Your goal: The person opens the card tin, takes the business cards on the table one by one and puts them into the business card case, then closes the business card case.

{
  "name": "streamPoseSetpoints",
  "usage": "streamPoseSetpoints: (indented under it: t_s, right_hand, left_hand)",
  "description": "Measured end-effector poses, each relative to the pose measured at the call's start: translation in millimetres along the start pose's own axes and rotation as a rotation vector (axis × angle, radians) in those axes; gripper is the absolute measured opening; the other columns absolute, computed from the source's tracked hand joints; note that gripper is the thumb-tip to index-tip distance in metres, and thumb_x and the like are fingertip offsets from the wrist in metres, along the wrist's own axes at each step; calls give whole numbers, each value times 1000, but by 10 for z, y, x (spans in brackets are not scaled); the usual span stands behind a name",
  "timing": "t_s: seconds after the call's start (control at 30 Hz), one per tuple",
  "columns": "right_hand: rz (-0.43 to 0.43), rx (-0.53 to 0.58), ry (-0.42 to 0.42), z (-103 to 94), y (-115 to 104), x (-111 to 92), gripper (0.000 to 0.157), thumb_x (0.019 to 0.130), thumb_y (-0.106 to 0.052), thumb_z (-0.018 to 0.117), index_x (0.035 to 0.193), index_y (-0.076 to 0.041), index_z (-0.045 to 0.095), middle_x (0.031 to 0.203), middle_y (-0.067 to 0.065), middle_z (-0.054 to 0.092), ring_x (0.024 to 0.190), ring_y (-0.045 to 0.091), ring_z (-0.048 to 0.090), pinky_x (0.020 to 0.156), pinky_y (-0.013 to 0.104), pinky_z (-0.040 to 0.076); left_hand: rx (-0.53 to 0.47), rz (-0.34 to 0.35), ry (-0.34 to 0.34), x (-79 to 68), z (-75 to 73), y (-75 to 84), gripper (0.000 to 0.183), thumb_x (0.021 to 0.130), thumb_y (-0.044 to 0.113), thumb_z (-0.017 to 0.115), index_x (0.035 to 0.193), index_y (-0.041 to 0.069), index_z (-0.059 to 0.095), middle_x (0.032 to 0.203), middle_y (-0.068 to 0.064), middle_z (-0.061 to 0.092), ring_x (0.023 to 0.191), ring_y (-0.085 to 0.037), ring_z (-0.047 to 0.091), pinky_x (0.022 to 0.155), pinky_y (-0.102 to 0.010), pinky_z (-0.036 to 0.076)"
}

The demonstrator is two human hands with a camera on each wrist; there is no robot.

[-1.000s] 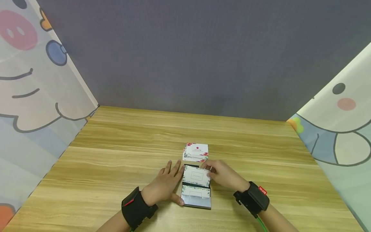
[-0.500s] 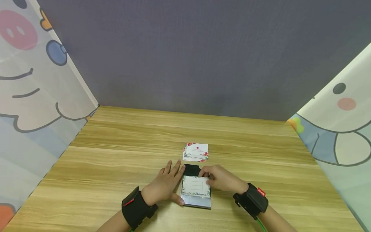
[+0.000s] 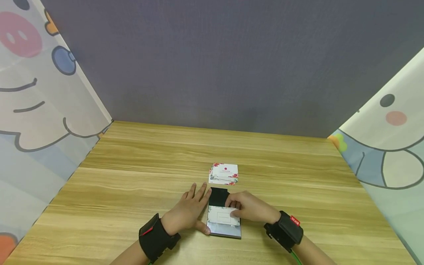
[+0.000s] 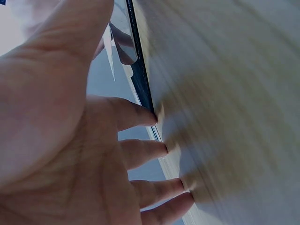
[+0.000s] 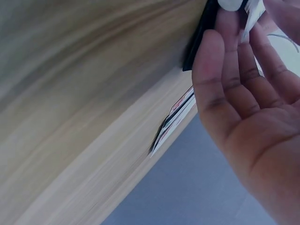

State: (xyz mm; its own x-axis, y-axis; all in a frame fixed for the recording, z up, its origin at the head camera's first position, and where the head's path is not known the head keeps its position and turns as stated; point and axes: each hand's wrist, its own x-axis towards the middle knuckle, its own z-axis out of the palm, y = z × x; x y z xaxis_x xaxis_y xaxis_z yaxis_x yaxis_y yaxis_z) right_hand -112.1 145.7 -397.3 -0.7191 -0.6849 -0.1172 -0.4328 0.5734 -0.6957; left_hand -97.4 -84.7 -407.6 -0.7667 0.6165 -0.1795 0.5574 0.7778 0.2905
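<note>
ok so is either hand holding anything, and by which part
The right hand pinches a white card near its upper right corner; the left hand holds nothing, resting against the card case.

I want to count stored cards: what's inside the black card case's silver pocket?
A leafy-bordered white card, pinched by the right hand, sticks out of the silver pocket. Its lower part looks covered by the pocket's front; any cards behind it cannot be seen.

"What's behind the table (image 3: pixel 132 158)?"
"A plain grey wall (image 3: pixel 212 66), along its far edge."
"And the sides?"
"The left sheet (image 3: pixel 36 70) and right sheet (image 3: pixel 402 147), both cartoon-printed, line those edges."
"The tabletop?"
"Yellowish-brown wood grain, running mostly sideways."
</note>
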Motion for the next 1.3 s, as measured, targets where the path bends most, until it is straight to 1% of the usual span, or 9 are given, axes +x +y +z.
streamPoseSetpoints:
  t_s: [0.23,0.37,0.63,0.8,0.93,1.1,1.2,1.3]
  right_hand:
    - [-67,-15,-33,11,2,-11,8,81,-5,64,87,-11,64,77,-5,58,67,3,50,60,22,49]
    - [-100,-29,-43,16,9,-14,8,82,-7,63,87,-12,66,77,-6,57,68,2,51,60,22,49]
    - [-113,-34,-44,21,20,-16,8,83,-8,62,89,-11,67,77,-6,58,68,2,51,60,21,50]
    - [-94,-20,-50,-7,39,-7,10,85,-10,60,93,-12,65,82,-5,60,69,3,51,60,22,48]
    - [-72,-26,-21,-46,69,21,10,86,-11,59,95,-10,64,85,-4,62,68,4,51,60,22,48]
    - [-57,2,32,-116,109,82,12,87,-12,59,96,-7,64,83,-3,62,70,6,54,62,27,52]
    - [-60,3,75,-165,129,133,12,86,-11,59,95,-4,64,82,-1,62,71,8,55,63,29,52]
    - [-63,-19,125,-210,143,186,12,86,-9,59,95,-3,64,82,1,62,71,9,55,64,31,53]
  left_hand:
    - [-8,-3,-2,0,-5,0,115,54,63,68,141,0,26,150,-24,18,130,-50,16,98,-60,33]
    - [-13,-2,0,-3,-11,3,115,54,63,68,141,0,26,150,-24,18,130,-50,16,98,-60,32]
    - [-3,1,-3,-3,-10,2,114,55,63,68,141,0,26,150,-24,18,130,-50,17,98,-60,33]
    - [1,1,-4,-2,-3,-1,115,55,63,67,141,0,26,150,-24,18,129,-50,17,98,-60,33]
    - [4,-5,-15,0,-7,2,115,55,64,67,141,1,26,150,-24,18,130,-50,16,98,-60,33]
    - [2,-11,-25,3,-21,9,115,55,64,67,142,1,26,150,-24,18,130,-50,16,99,-60,32]
    - [4,-13,-25,3,-27,13,115,55,63,68,142,1,26,150,-24,18,130,-50,16,99,-60,32]
    - [7,-11,-21,2,-28,14,115,55,63,68,141,1,26,150,-24,18,130,-50,16,99,-60,32]
